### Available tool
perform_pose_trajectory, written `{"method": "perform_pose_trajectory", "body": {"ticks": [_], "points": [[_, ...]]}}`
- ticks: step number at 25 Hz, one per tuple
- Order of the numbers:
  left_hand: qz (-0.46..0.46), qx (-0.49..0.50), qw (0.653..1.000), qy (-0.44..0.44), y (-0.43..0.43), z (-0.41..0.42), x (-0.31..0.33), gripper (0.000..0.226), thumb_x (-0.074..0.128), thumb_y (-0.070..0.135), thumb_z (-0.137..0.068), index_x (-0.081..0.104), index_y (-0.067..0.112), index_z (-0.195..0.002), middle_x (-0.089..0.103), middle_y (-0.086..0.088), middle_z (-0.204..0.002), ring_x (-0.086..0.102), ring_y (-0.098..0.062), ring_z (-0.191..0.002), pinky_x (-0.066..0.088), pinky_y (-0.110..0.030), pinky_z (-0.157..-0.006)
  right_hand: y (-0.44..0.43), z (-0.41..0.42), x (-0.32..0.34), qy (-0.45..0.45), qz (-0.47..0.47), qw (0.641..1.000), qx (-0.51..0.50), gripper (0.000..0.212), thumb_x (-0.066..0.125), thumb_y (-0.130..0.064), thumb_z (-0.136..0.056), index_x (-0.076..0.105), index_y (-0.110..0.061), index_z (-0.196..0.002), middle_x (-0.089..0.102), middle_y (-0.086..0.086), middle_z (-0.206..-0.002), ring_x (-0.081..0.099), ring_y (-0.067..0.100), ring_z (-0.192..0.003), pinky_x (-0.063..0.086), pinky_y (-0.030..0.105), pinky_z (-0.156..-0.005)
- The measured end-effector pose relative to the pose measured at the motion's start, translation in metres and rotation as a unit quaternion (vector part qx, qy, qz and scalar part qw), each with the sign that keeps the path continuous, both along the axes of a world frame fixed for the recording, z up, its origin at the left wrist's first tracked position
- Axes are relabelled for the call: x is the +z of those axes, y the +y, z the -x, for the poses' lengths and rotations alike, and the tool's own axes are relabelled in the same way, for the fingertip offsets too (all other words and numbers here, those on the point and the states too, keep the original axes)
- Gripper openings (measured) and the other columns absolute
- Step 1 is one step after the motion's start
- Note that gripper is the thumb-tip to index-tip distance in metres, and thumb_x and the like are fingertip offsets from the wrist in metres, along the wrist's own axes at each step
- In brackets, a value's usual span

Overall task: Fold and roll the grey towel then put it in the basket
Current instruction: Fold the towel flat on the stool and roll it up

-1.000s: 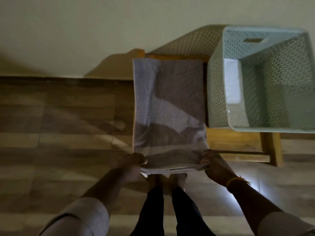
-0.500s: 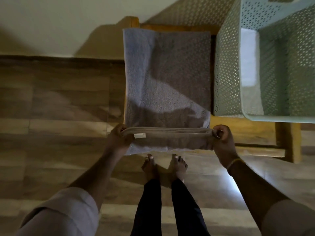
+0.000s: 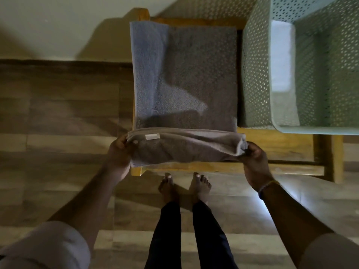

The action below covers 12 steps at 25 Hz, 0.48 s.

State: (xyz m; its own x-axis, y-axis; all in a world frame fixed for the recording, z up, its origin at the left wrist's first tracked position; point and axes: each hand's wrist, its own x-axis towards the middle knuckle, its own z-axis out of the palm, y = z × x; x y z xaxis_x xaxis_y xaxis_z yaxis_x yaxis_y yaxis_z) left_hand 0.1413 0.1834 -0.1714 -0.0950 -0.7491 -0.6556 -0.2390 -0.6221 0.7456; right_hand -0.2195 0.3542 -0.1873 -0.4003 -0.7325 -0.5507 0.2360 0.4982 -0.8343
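A wood-look floor (image 3: 58, 113) lies under two bare feet (image 3: 184, 187); a wooden bench (image 3: 272, 146) stands against a pale wall (image 3: 58, 26). The left hand (image 3: 118, 154) and right hand (image 3: 254, 160), arms stretched forward, each pinch one end of the rolled near edge of the single grey towel (image 3: 186, 78), spread flat on the bench. One perforated basket (image 3: 258, 65) sits just beside it, to the right.
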Motion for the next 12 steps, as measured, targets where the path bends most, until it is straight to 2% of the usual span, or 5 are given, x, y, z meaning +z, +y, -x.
{"method": "perform_pose_trajectory", "body": {"ticks": [2, 4, 6, 9, 12], "points": [[-0.017, -0.011, 0.998, 0.063, 0.0, -0.01, 0.008, 0.036, 0.07, 0.023, -0.084, 0.067, 0.013, -0.118, 0.072, -0.014, -0.117, 0.066, -0.032, -0.112, 0.054, -0.045, -0.091, 0.004, 0.001, 0.01, -0.002, 0.029, 0.999, -0.018, 0.039, 0.069, 0.001, -0.078, 0.075, -0.02, -0.11, 0.077, 0.0, -0.108, 0.071, 0.02, -0.103, 0.06, 0.036, -0.084], [0.036, -0.065, 0.997, -0.016, 0.001, -0.007, 0.013, 0.022, 0.063, 0.029, -0.087, 0.067, 0.029, -0.109, 0.075, 0.003, -0.105, 0.068, -0.021, -0.102, 0.054, -0.035, -0.082, 0.007, -0.001, 0.009, 0.053, -0.004, 0.998, 0.035, 0.04, 0.062, 0.004, -0.085, 0.072, -0.022, -0.113, 0.076, -0.001, -0.11, 0.07, 0.019, -0.105, 0.058, 0.046, -0.091], [0.128, -0.167, 0.969, -0.131, -0.003, 0.003, 0.012, 0.017, 0.053, 0.033, -0.095, 0.06, 0.038, -0.11, 0.069, 0.016, -0.099, 0.064, -0.01, -0.089, 0.045, -0.023, -0.074, 0.009, -0.004, 0.005, 0.064, 0.001, 0.998, 0.023, 0.042, 0.054, 0.009, -0.091, 0.067, -0.017, -0.12, 0.073, 0.001, -0.117, 0.067, 0.019, -0.111, 0.057, 0.043, -0.093], [0.208, -0.187, 0.928, -0.244, -0.017, 0.028, 0.01, 0.016, 0.048, 0.026, -0.1, 0.057, 0.029, -0.114, 0.061, 0.009, -0.1, 0.055, -0.011, -0.086, 0.037, -0.018, -0.073, -0.005, -0.01, 0.01, 0.108, 0.01, 0.994, 0.004, 0.036, 0.05, -0.005, -0.1, 0.056, -0.018, -0.133, 0.067, -0.005, -0.126, 0.062, 0.014, -0.117, 0.053, 0.029, -0.089], [0.147, -0.122, 0.942, -0.275, -0.025, 0.04, 0.005, 0.011, 0.05, 0.035, -0.099, 0.054, 0.027, -0.104, 0.064, 0.0, -0.1, 0.061, -0.024, -0.094, 0.041, -0.032, -0.074, -0.025, -0.007, -0.001, 0.227, -0.13, 0.965, 0.033, 0.04, 0.057, -0.028, -0.098, 0.05, -0.024, -0.138, 0.063, 0.003, -0.129, 0.059, 0.027, -0.118, 0.044, 0.031, -0.085]]}}
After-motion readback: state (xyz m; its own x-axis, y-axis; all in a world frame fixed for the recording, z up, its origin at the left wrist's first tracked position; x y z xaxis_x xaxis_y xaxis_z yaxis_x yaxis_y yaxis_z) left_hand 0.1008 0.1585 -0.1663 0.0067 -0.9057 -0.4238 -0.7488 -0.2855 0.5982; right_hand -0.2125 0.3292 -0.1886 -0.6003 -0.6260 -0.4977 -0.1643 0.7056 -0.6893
